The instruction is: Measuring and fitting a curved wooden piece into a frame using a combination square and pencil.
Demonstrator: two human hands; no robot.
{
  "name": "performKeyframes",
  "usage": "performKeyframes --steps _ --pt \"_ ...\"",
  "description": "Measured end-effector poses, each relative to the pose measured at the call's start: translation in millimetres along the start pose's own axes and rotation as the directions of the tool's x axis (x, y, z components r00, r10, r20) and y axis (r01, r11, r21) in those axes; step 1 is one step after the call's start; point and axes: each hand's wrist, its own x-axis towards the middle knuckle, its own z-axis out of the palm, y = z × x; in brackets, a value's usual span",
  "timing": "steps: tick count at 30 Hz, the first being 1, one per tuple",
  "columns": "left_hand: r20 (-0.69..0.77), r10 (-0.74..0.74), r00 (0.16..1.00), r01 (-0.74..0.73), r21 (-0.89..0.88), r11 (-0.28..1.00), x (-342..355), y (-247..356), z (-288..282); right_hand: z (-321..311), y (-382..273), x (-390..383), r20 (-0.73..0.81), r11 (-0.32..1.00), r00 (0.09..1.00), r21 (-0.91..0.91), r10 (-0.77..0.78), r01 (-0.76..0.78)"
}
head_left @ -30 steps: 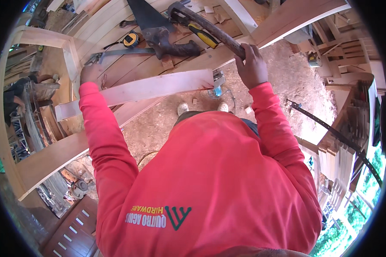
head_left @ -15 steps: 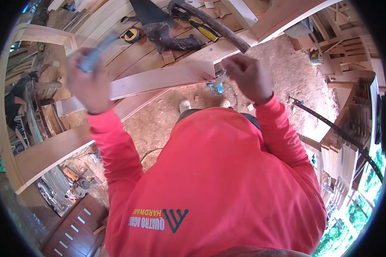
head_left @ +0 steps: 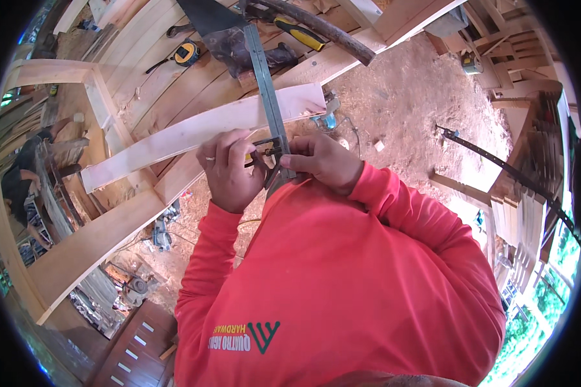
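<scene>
A long, straight grey metal bar [head_left: 263,77] with a lengthwise groove slants in front of my chest. Near its lower end sits a dark metal fitting [head_left: 271,147] with thin arms; its exact kind does not show. My left hand [head_left: 229,169], a ring on one finger, is closed round the fitting's left side, where a small yellow bit shows. My right hand [head_left: 323,161] pinches the bar's lower end between thumb and fingers. Beneath the bar's middle lies a pale wooden plank [head_left: 193,132], running from lower left to upper right.
On the slatted workbench [head_left: 155,97] lie a yellow tape measure [head_left: 187,53], a dark-handled saw [head_left: 235,48], a hammer [head_left: 329,29] and a yellow-black tool [head_left: 300,33]. A wooden frame [head_left: 90,235] stands left, another person [head_left: 29,158] beyond it. A blue power tool [head_left: 326,121] rests below.
Both hands have come together in front of my chest, the left moving right and down, the right moving left and down. The metal bar, blurred in my left hand before, now lies across the plank.
</scene>
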Motion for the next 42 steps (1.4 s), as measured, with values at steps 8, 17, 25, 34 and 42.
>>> performKeyframes --steps 8,17,25,34,42 --pt "0.528 0.169 0.832 -0.025 -0.269 0.963 73.6 -24.5 -23.3 11.1 3.2 3.0 -0.227 0.993 0.974 0.112 -0.009 0.035" --pt "0.402 0.228 0.887 -0.099 -0.317 0.943 75.2 -39.2 0.3 -0.9 8.1 6.6 -0.224 0.99 0.966 0.026 -0.13 0.139" --pt "0.402 0.224 0.888 -0.117 -0.273 0.955 77.3 -40.0 0.7 -11.4 -0.3 -40.0 -0.328 0.935 0.923 -0.344 -0.2 0.08" --pt "0.399 0.221 0.89 -0.105 -0.294 0.95 78.4 -40.7 1.2 -13.2 -29.3 -51.9 -0.381 0.75 0.834 -0.659 -0.399 0.058" --pt "0.385 0.238 0.892 -0.123 -0.299 0.946 79.5 -39.6 1.5 -1.1 -28.2 -19.0 -0.238 0.445 0.663 -0.881 -0.709 0.16"
